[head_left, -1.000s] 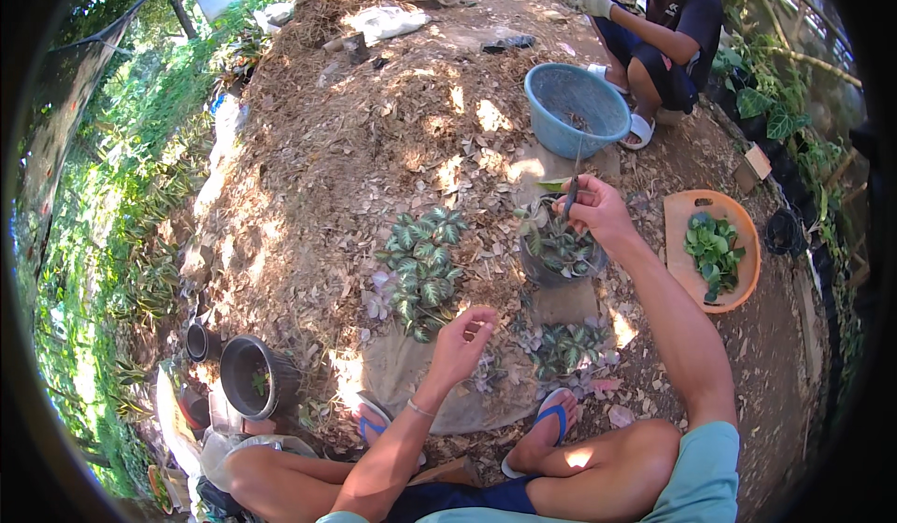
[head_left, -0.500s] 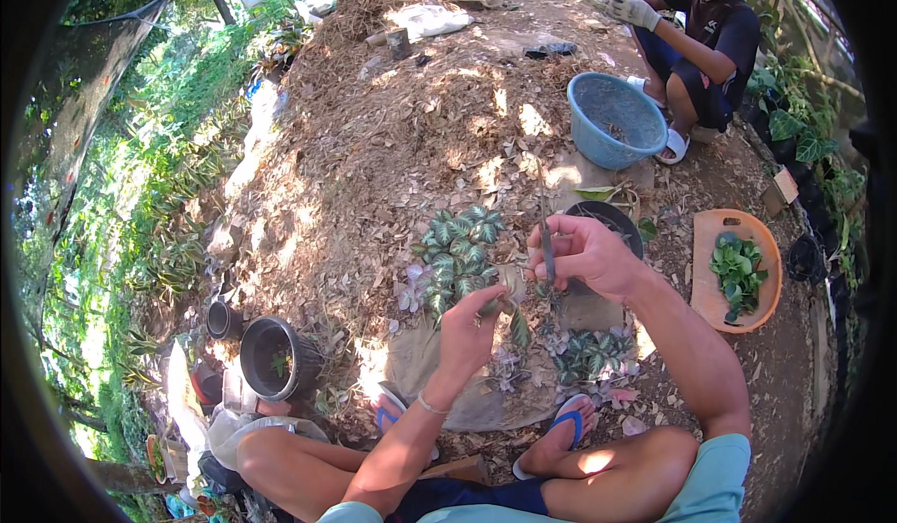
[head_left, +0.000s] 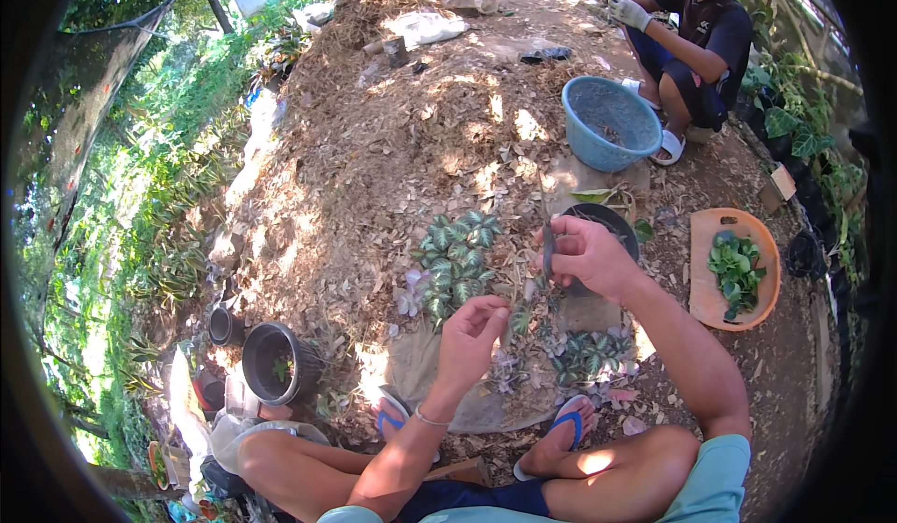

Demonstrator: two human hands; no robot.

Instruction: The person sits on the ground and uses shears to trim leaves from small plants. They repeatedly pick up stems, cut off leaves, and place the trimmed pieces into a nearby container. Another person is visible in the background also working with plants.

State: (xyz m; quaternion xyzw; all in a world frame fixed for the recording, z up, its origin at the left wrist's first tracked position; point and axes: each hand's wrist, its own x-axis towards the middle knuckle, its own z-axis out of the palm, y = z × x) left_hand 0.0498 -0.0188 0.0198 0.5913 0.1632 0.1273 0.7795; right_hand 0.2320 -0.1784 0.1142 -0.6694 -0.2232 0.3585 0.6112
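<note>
My left hand (head_left: 470, 343) is closed in a pinch on a leafy plant cutting (head_left: 520, 319), whose leaf hangs beside the fingertips. My right hand (head_left: 596, 259) grips a slim dark knife (head_left: 548, 250), held upright, its thin blade hard to make out against the soil. A small gap separates the two hands. Just beyond my left hand lies a pile of green cuttings with silvery-patterned leaves (head_left: 455, 259). A second pile of patterned cuttings (head_left: 590, 357) rests near my right foot. Partly behind my right hand stands a black pot (head_left: 612, 219).
An orange basin (head_left: 774, 285) with green leaves lies at right. Farther off is a blue tub (head_left: 612, 126), near a crouching person (head_left: 696, 51) in gloves. Black pots (head_left: 271, 359) stand at left. Cloth sacking (head_left: 411, 364) covers the littered ground before my feet.
My left hand has turned slightly and drawn a little away from the knife. My right hand, still around the knife, has shifted slightly. The gap between the hands is wider.
</note>
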